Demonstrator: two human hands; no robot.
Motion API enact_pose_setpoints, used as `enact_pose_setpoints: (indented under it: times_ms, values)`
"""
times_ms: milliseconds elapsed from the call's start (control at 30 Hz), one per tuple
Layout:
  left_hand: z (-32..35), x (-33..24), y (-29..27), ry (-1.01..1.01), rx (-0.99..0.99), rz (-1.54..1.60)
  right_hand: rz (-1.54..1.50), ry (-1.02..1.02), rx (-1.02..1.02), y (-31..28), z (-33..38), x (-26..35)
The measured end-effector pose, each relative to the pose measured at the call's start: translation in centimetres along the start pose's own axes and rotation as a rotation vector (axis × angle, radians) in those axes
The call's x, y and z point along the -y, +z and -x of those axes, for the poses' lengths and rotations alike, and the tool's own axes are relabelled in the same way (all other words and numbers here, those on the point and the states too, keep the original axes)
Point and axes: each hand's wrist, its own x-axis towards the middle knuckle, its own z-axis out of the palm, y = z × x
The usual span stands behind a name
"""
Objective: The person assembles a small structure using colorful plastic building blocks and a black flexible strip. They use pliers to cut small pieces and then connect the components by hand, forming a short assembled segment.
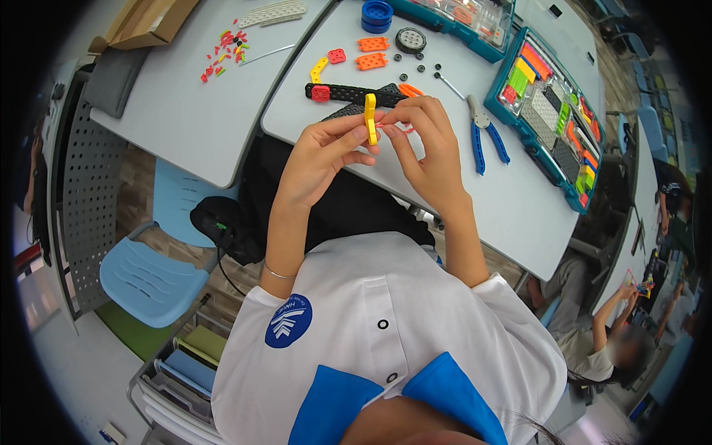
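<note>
Two hands joining small plastic construction parts above a grey table.

Left hand (pixel 324 152): fingers closed on an upright yellow strip (pixel 370 119). Right hand (pixel 429 144): fingertips pinched on a small red pin (pixel 391 126) just beside the strip. Beyond, on the table (pixel 475 200): black perforated beam (pixel 356 94), orange plates (pixel 372 53), blue-handled pliers (pixel 483 137), teal parts tray (pixel 552 111). Blue chair (pixel 152 278) lower left.

Two hands, the left hand (pixel 322 152) and right hand (pixel 426 144), meet at one yellow strip (pixel 370 119). On the table (pixel 445 200) lie one pair of blue-handled pliers (pixel 486 137), two orange square plates (pixel 371 52), two teal parts trays (pixel 549 111), one black beam (pixel 348 93), and perhaps seven small black washers (pixel 421 68).
</note>
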Motion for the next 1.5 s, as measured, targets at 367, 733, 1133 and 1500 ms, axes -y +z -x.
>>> enact_pose_setpoints:
  times_ms: [367, 733, 1133, 1500]
  values:
    - [0.5, -0.5, 1.6, 0.047, -0.093, -0.146, -0.254, 0.178, 0.038, 0.2, 0.3, -0.3]
    - [0.2, 0.0, 1.1, 0.008, -0.010, 0.023, -0.457, 0.175, 0.022, 0.6, 0.7, -1.2]
    - [0.4, -0.1, 1.8, -0.047, 0.008, 0.020, -0.052, -0.080, 0.079, -1.4, 0.3, 0.0]
    - [0.6, 0.0, 2.4, 0.013, 0.083, 0.068, -0.281, 0.023, 0.012, -1.8, 0.8, 0.9]
